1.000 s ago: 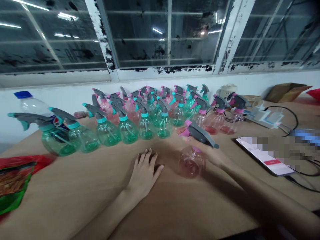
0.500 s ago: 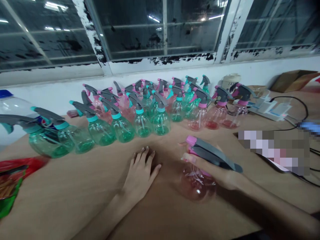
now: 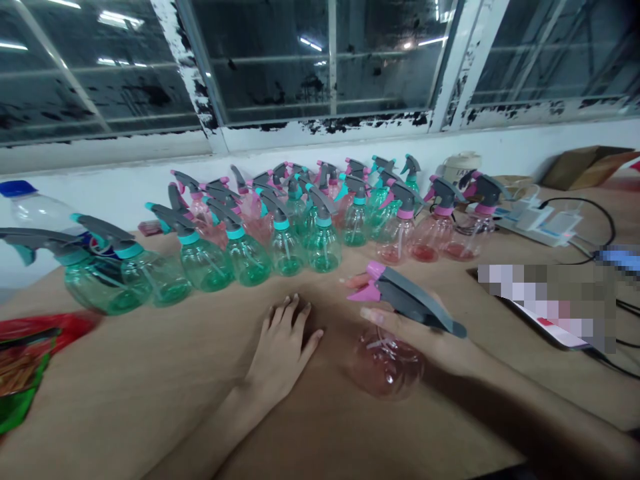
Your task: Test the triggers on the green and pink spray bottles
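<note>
My right hand [image 3: 415, 337] is wrapped round the neck of a pink spray bottle [image 3: 387, 370], just under its grey and pink trigger head. The bottle stands nearly upright at the table's middle right, its clear pink body below my fingers. My left hand [image 3: 283, 347] lies flat on the wooden table [image 3: 165, 380], fingers spread and holding nothing. Beyond it stands a row of green spray bottles [image 3: 250, 260] with grey and teal heads. Pink spray bottles [image 3: 397, 239] stand at the row's right end, and more of both colours crowd behind.
A red and green packet [image 3: 30, 367] lies at the left edge, near a large blue-capped bottle [image 3: 43, 207]. On the right are a blurred-out phone-like device [image 3: 560, 337], a white power strip [image 3: 545, 223] with cables, and a cardboard box [image 3: 583, 167]. Windows rise behind.
My right hand and the pink spray bottle have shifted slightly left, and the pink trigger now shows clear of my fingers. My left hand stays put.
</note>
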`<state>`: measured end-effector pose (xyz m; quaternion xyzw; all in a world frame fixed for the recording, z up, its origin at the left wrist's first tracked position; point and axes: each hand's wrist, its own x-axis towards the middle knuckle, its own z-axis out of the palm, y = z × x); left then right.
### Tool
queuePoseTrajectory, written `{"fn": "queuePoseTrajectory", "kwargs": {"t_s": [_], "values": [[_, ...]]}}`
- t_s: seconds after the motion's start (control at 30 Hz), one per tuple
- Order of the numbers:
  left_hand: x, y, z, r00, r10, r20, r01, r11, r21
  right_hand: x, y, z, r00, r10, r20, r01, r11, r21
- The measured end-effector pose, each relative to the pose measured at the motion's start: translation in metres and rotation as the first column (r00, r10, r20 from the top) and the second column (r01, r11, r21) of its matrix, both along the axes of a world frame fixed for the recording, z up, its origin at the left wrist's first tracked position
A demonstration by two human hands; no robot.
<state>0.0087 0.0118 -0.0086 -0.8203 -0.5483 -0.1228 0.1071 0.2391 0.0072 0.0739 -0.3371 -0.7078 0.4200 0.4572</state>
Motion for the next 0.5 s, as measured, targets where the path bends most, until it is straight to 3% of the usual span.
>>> {"fn": "queuePoseTrajectory", "kwargs": {"t_s": [0.33,0.5], "values": [[0.0,0.0,-0.002,1.0,-0.006,0.007,0.006,1.0,-0.001,-0.015,0.014,-0.008,0.99,-0.139,-0.009,0.14,0.99,0.029],[0.001,-0.002,0.0,1.0,0.006,-0.003,-0.006,1.0,-0.016,-0.02,0.026,-0.006,0.997,-0.074,-0.019,0.076,0.993,0.093]]}}
